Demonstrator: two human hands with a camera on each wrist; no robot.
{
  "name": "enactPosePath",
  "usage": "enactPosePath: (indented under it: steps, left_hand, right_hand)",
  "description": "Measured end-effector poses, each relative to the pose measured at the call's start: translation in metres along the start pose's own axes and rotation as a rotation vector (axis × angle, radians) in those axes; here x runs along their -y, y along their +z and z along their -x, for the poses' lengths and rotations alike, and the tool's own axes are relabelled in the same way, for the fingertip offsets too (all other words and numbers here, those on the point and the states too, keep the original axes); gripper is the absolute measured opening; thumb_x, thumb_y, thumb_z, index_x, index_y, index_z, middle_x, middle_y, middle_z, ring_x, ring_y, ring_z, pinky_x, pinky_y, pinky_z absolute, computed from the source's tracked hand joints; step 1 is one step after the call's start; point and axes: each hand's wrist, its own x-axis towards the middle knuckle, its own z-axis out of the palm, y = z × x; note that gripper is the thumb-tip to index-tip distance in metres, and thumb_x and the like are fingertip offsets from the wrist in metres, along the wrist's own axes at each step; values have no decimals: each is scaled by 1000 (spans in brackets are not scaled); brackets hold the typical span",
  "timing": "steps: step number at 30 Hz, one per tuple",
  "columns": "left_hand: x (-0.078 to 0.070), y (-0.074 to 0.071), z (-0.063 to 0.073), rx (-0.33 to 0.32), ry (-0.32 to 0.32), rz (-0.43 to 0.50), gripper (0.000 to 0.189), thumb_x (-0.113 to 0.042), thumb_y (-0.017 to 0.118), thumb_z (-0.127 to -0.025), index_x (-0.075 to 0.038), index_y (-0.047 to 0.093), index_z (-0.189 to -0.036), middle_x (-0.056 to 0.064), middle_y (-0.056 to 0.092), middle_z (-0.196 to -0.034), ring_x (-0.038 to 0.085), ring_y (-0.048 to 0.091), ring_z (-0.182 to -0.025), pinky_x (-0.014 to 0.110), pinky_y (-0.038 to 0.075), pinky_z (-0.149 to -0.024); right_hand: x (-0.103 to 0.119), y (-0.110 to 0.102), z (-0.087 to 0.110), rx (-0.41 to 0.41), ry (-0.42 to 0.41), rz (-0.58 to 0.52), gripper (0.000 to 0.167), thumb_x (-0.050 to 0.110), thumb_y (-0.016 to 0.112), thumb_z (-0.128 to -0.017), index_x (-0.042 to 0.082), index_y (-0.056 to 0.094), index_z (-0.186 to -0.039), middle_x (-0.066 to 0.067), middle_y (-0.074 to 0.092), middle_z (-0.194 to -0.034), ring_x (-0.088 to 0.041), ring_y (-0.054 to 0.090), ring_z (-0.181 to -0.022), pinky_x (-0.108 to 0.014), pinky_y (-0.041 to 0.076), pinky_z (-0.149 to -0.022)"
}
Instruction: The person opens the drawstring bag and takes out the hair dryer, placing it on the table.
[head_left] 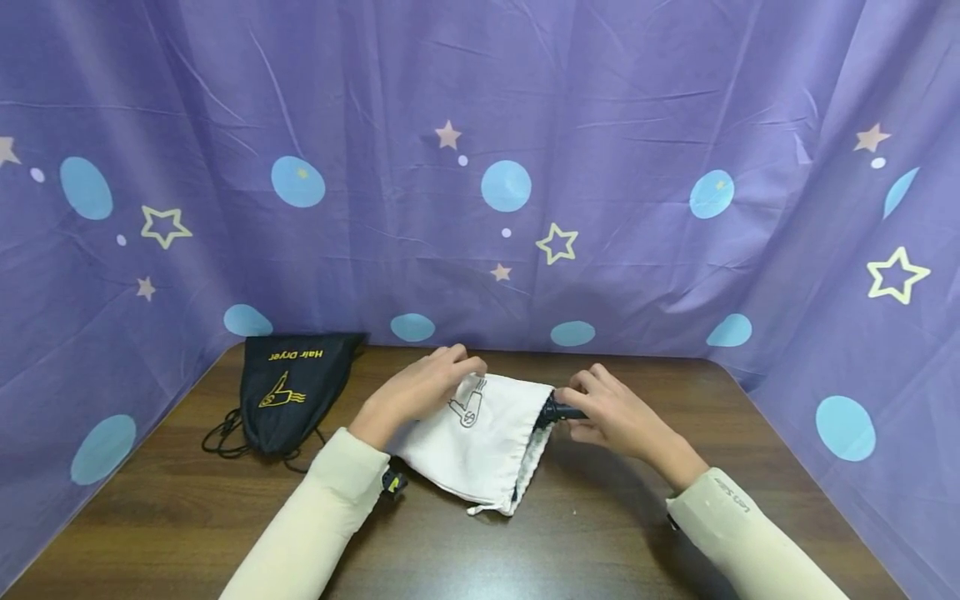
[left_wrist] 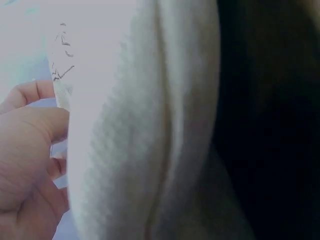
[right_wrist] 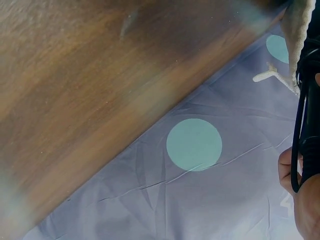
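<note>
Within table edges [head_left: 660, 367], white pouch [head_left: 495, 446]

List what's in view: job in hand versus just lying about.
Job in hand:
white drawstring pouch, held by the left hand
black item at its opening, held by the right hand

Lying about, apparently:
black Hair Dryer pouch, untouched on the table

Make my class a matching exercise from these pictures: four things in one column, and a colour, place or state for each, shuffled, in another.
Things
1. Curtain
2. Hair Dryer bag
3. Right grip
4. White bag

Descriptions
A. Holding a dark object at a bag's mouth
B. Mid-table, mouth toward the right
C. Purple, with stars and blue spots
D. Black, on the left side of the table

Pairs: 1-C, 2-D, 3-A, 4-B
</note>
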Motion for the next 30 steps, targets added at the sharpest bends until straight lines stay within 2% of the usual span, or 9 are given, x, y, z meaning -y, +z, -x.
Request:
enactPosePath:
  steps: [7, 13, 16, 18, 24, 30]
  left_hand:
    - [16, -1, 10, -12, -71, 14, 40, 7, 64, -92, -21, 64, -121, 0, 56, -100, 20, 56, -88, 35, 49, -80]
    - [11, -2, 7, 28, -95, 89, 42, 1, 65, -90, -20, 61, -126, 0, 57, -109, 20, 54, -95, 39, 48, -83]
    - [5, 0, 2, 32, -80, 136, 47, -5, 64, -88, -22, 58, -131, -2, 57, -119, 19, 52, -103, 39, 47, -86]
    - [2, 2, 0, 15, -45, 158, 46, -6, 63, -89, -22, 58, -132, -2, 57, -121, 18, 53, -106, 40, 47, -87]
    - [-1, 7, -2, -34, 29, 184, 41, 4, 62, -93, -19, 57, -127, -2, 56, -108, 19, 55, -99, 36, 46, -86]
    - [3, 7, 0, -34, 28, 190, 40, 3, 61, -96, -18, 57, -130, -1, 56, -108, 16, 53, -98, 36, 47, -88]
  right_hand:
    - [-2, -4, 7, -10, 60, -6, 46, 19, 86, -72, 18, 63, -112, -4, 57, -98, -22, 47, -86, -36, 43, -70]
    - [-2, -5, 7, -12, 55, 1, 44, 16, 85, -74, 18, 63, -112, -3, 57, -97, -22, 46, -85, -35, 42, -70]
    - [-1, -5, 5, -27, 40, 3, 46, 15, 86, -73, 18, 63, -112, -3, 57, -96, -23, 47, -85, -35, 42, -70]
    - [0, -6, 3, -33, 30, 5, 47, 15, 87, -72, 18, 63, -112, -3, 58, -97, -23, 47, -85, -35, 42, -70]
    - [2, -5, 2, -14, 30, 13, 45, 21, 86, -74, 18, 63, -113, -5, 58, -99, -23, 47, -86, -36, 43, -70]
    - [2, -5, 3, -7, 56, 1, 44, 21, 85, -74, 18, 63, -113, -6, 59, -101, -24, 47, -86, -36, 43, -70]
